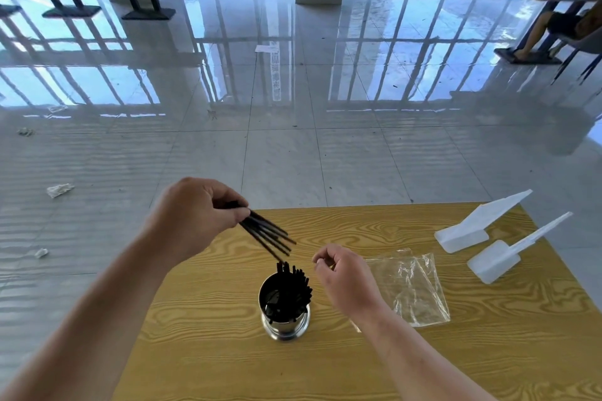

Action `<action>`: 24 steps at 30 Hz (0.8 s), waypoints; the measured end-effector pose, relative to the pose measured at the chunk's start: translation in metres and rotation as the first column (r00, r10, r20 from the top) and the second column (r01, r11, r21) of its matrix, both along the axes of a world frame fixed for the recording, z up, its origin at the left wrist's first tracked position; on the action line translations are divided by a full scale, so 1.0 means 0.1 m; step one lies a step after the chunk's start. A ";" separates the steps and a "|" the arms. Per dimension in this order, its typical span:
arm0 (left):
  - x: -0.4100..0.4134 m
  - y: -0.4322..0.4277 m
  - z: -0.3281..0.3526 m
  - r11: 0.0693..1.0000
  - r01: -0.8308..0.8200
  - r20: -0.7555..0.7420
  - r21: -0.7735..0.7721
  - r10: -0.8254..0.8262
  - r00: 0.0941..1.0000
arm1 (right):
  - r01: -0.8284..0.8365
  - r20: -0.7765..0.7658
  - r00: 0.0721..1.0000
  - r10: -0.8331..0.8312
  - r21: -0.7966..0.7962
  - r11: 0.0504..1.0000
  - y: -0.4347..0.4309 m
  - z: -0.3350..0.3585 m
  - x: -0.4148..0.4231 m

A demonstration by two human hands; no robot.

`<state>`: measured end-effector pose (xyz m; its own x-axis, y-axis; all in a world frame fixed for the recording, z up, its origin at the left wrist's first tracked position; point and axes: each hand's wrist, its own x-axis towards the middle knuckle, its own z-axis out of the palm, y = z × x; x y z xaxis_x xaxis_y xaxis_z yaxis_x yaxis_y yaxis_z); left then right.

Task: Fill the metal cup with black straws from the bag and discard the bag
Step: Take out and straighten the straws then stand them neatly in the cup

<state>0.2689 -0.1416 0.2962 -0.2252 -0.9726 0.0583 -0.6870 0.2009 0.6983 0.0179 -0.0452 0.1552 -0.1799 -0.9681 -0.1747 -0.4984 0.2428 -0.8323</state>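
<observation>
While the cup stands part-filled, things lie so:
Left hand (195,215): pinching a small bundle of black straws (270,236), slanted down toward the cup.
Right hand (342,273): loosely curled beside the cup — grasping nothing visible.
Metal cup (285,316): upright on the wooden table (423,361), straws inside.
Bag (410,286): clear, flat on the table — right of the cup.
White scoops (472,231): far right.

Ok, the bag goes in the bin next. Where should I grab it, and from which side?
Probably best to pinch the bag at its far, crumpled edge, coming from above with the right hand, which hovers just left of it. The bag lies flat on the table, so only that raised, wrinkled end gives fingers something to catch. The left hand is busy holding straws above the cup.
</observation>
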 end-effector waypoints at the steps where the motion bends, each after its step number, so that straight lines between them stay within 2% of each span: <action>1: 0.00 -0.01 -0.01 0.999 -0.041 -0.075 -0.032 0.038 0.996 | 0.009 0.019 1.000 -0.009 0.003 1.000 0.00 0.00 0.00; 3: -0.02 -0.02 -0.07 0.992 -0.124 -0.263 -0.036 0.111 0.959 | 0.013 0.084 0.996 -0.015 0.021 1.000 0.01 0.03 0.00; 4: -0.05 -0.01 -0.12 0.988 -0.154 -0.375 0.013 0.147 0.915 | 0.002 0.135 0.991 -0.006 0.035 0.999 0.00 0.07 0.01; 7: -0.14 0.03 -0.29 0.947 -0.105 -0.667 0.303 0.290 0.686 | -0.096 0.410 0.911 0.042 0.111 0.989 -0.09 0.24 0.07; 8: -0.18 0.06 -0.35 0.920 -0.060 -0.704 0.388 0.338 0.625 | -0.118 0.554 0.832 0.021 0.140 0.983 -0.12 0.30 0.09; 10: -0.24 0.12 -0.51 0.853 0.020 -0.720 0.522 0.428 0.547 | -0.090 0.806 0.582 -0.105 0.192 0.977 -0.19 0.40 0.10; 12: -0.28 0.19 -0.67 0.773 0.102 -0.705 0.627 0.506 0.497 | -0.015 0.902 0.392 -0.179 0.200 0.980 -0.24 0.50 0.05; 13: -0.30 0.22 -0.74 0.732 0.141 -0.693 0.666 0.538 0.480 | 0.022 0.918 0.347 -0.189 0.194 0.981 -0.26 0.54 0.03; 14: -0.31 0.26 -0.82 0.699 0.170 -0.680 0.695 0.562 0.472 | 0.051 0.918 0.348 -0.187 0.181 0.982 -0.29 0.58 0.00; 15: -0.31 0.29 -0.89 0.676 0.188 -0.670 0.712 0.575 0.470 | 0.074 0.900 0.395 -0.186 0.171 0.982 -0.31 0.62 -0.02; 17: -0.31 0.33 -1.03 0.651 0.209 -0.655 0.730 0.579 0.486 | 0.112 0.795 0.579 -0.180 0.142 0.984 -0.35 0.68 -0.04; 18: -0.30 0.36 -1.09 0.642 0.208 -0.639 0.738 0.565 0.522 | 0.117 0.717 0.678 -0.163 0.114 0.987 -0.36 0.69 -0.05; 19: -0.30 0.38 -1.16 0.644 0.184 -0.605 0.742 0.526 0.597 | 0.109 0.630 0.765 -0.134 0.078 0.991 -0.36 0.70 -0.05; 20: -0.28 0.40 -1.23 0.668 0.129 -0.536 0.733 0.450 0.714 | 0.093 0.535 0.839 -0.101 0.043 0.995 -0.36 0.70 -0.06; 22: -0.23 0.41 -1.36 0.767 -0.017 -0.247 0.642 0.228 0.942 | 0.038 0.339 0.940 -0.037 0.003 0.999 -0.32 0.66 -0.05; 23: -0.19 0.43 -1.40 0.810 -0.047 -0.084 0.585 0.118 0.989 | 0.002 0.270 0.963 -0.003 0.005 1.000 -0.30 0.63 -0.04; 24: -0.15 0.44 -1.42 0.829 -0.034 0.037 0.558 0.016 0.999 | -0.033 0.227 0.973 0.030 0.012 0.999 -0.28 0.59 -0.01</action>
